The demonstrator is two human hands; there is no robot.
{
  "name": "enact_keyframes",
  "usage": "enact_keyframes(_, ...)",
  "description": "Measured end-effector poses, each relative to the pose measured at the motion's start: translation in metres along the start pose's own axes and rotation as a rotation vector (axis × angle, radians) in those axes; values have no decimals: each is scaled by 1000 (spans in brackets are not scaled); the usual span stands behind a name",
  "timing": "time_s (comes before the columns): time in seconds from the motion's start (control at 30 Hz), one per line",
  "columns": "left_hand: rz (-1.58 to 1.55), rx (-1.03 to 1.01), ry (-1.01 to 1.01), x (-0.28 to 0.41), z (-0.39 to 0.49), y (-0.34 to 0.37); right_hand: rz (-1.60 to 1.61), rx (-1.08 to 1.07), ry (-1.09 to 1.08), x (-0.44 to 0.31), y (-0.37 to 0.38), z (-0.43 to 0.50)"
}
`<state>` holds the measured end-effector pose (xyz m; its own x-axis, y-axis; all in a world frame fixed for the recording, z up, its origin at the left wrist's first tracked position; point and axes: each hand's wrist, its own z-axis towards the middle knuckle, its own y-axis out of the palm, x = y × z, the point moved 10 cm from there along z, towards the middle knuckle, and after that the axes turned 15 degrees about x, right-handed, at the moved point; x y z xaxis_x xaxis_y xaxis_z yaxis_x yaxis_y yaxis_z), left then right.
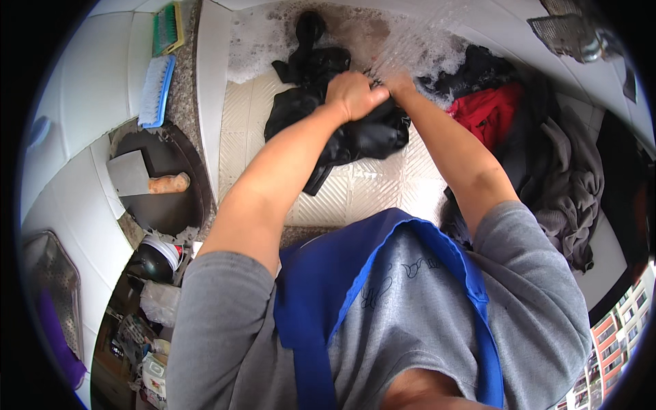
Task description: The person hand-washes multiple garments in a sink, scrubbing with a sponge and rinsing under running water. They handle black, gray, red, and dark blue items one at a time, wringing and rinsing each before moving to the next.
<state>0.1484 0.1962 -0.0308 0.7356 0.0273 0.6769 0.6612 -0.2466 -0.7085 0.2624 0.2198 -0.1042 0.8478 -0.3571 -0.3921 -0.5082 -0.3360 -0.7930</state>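
A soaked black garment lies bunched on the beige ribbed washboard surface of a basin. My left hand grips the garment near its middle, the thumb pointing right. Close beside it, my right hand is at the garment's upper right part; splashing water blurs its fingers, so its grip is not clear. A stream of water falls from the upper right onto that spot. Foamy water covers the far end, and one dark end of the garment reaches into it.
Red cloth and dark clothes are heaped right of my right forearm, with a grey ribbed garment over the edge. Left of the basin are a blue scrubbing brush, a green-and-yellow brush, and a cleaver on a dark round board.
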Motion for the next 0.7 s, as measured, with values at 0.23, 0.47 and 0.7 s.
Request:
enact_keyframes(0.23,-631,687,-620,-127,45,-119,683,75,407,109,-74,-64)
enact_keyframes(0.47,-238,560,-513,-144,11,-158,-538,347,-45,134,-217,-46)
enact_keyframes(0.7,137,216,6,-49,-85,-86,-414,247,-481,-41,-51,40)
